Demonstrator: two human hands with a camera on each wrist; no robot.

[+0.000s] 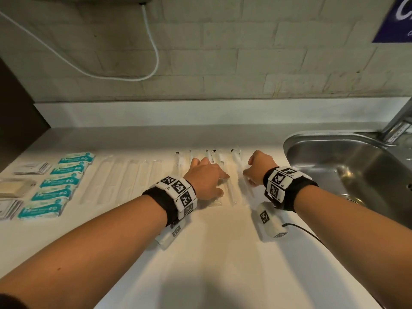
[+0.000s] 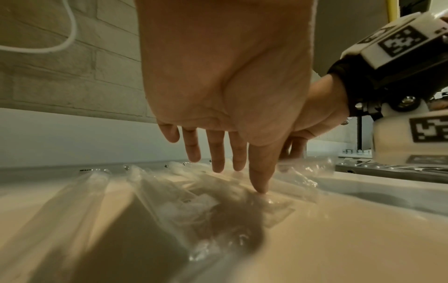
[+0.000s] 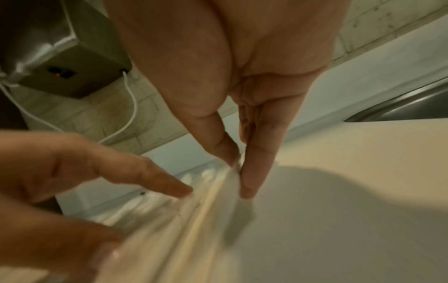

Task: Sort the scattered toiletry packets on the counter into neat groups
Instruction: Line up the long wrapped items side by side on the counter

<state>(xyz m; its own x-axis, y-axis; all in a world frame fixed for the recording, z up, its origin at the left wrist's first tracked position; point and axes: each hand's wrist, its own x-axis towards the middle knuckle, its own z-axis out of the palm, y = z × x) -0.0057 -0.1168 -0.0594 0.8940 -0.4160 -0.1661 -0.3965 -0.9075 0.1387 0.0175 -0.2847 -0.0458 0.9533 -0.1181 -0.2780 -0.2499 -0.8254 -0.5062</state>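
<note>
Several long clear-wrapped packets (image 1: 235,168) lie side by side on the white counter (image 1: 211,253), left of the sink. My left hand (image 1: 207,175) rests flat on them; in the left wrist view its fingers (image 2: 218,153) are straight and spread, one fingertip (image 2: 260,188) pressing the crinkled plastic (image 2: 194,206). My right hand (image 1: 256,168) is at the row's right edge. In the right wrist view its thumb (image 3: 218,139) and fingers (image 3: 254,172) pinch the rim of the rightmost clear packet (image 3: 230,178). What is inside the packets is blurred.
A neat column of teal packets (image 1: 60,181) and a row of long white packets (image 1: 124,175) lie to the left, with flat white sachets (image 1: 31,168) and a small box (image 1: 13,188) beyond. The steel sink (image 1: 312,139) and tap (image 1: 399,123) are on the right. A white cable (image 1: 153,52) hangs on the wall.
</note>
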